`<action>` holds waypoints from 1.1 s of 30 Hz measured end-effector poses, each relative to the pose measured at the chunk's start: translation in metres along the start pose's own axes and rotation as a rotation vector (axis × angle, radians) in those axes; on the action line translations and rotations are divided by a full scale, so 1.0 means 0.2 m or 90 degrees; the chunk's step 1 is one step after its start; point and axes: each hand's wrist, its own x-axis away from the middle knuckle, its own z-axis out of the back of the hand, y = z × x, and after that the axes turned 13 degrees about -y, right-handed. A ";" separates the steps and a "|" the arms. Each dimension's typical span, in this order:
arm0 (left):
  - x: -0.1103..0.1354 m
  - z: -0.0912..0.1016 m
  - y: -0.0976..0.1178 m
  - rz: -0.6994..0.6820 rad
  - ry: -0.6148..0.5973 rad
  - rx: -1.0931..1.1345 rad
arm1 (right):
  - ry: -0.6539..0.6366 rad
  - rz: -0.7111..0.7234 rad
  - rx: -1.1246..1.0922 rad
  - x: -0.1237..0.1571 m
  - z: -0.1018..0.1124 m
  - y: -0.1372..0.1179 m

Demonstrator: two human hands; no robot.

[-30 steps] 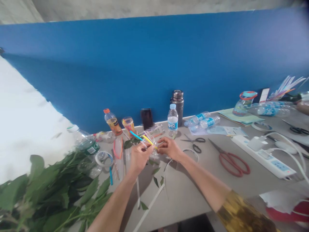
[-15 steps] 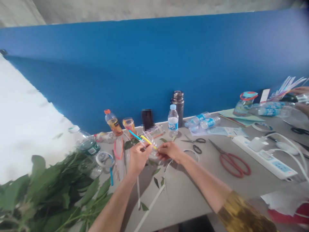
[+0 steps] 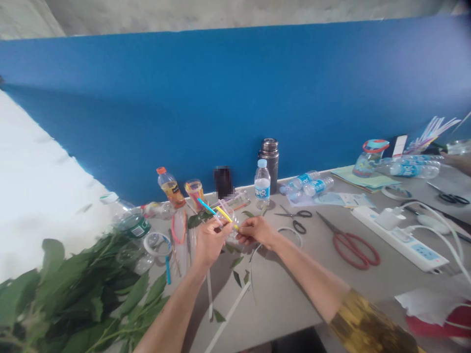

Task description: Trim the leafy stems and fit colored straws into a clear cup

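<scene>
At the centre of the head view, my left hand [image 3: 212,243] is closed around a small bunch of drinking straws, among them a blue straw [image 3: 206,206] and a yellow straw [image 3: 222,214]. The fingers of my right hand [image 3: 256,231] pinch together at the lower end of the yellow straw; exactly what lies between them is partly hidden. Just behind both hands is a clear plastic piece [image 3: 234,214], perhaps part of a bottle. Cut leaves [image 3: 236,262] and a white strip [image 3: 231,311] lie on the grey table [image 3: 279,299] below the hands.
Leafy branches [image 3: 73,294] crowd the left side. Behind stand an orange-capped bottle [image 3: 171,189], a water bottle [image 3: 262,189] and a thermos [image 3: 271,162]. Red-handled scissors [image 3: 355,250], black scissors [image 3: 300,220] and a power strip [image 3: 397,240] lie right. Another person's hand [image 3: 456,162] is at far right.
The view has shifted very slightly. My hands keep nearly the same hold on the straws. At far right, the other person's hand has drawn away, showing more of the scissors there.
</scene>
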 end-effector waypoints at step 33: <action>0.00 -0.04 -0.11 -0.115 -0.091 -0.069 | 0.099 0.178 0.772 0.09 0.00 -0.10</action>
